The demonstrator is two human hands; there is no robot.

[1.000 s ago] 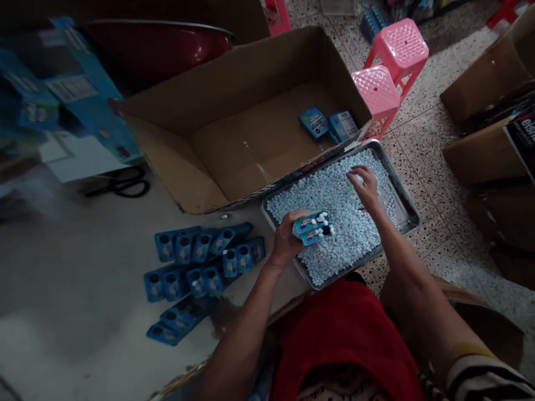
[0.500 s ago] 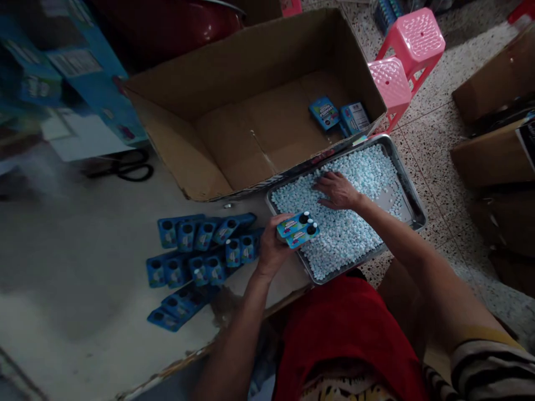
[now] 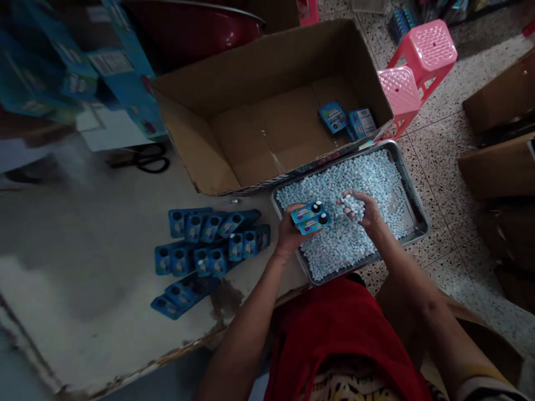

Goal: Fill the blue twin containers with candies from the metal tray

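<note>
My left hand [image 3: 289, 234] is closed around two blue candy boxes [image 3: 311, 218], held side by side over the tray's left part, their ends with dark round holes facing up. White pieces show at both holes. Palm up, my right hand [image 3: 365, 210] cups a heap of small white candies [image 3: 351, 207] just right of the boxes. Below both hands lies a metal tray [image 3: 413, 214] spread with pale blue and white candies [image 3: 334, 253]. Left of my left hand, several more blue boxes [image 3: 209, 262] lie in rows on the table, holes showing.
Behind the tray is a large open carton [image 3: 251, 145] with a few blue boxes [image 3: 333, 117] inside. Black scissors [image 3: 150, 159] lie on the table [image 3: 104, 278]. Pink stools [image 3: 399, 92] and brown cartons [image 3: 497, 172] stand on the floor. A red basin [image 3: 200, 33] is behind.
My right hand has turned from palm down in the candies to palm up, lifting a handful towards the boxes. My left hand still holds the two boxes. The whole view has shifted slightly.
</note>
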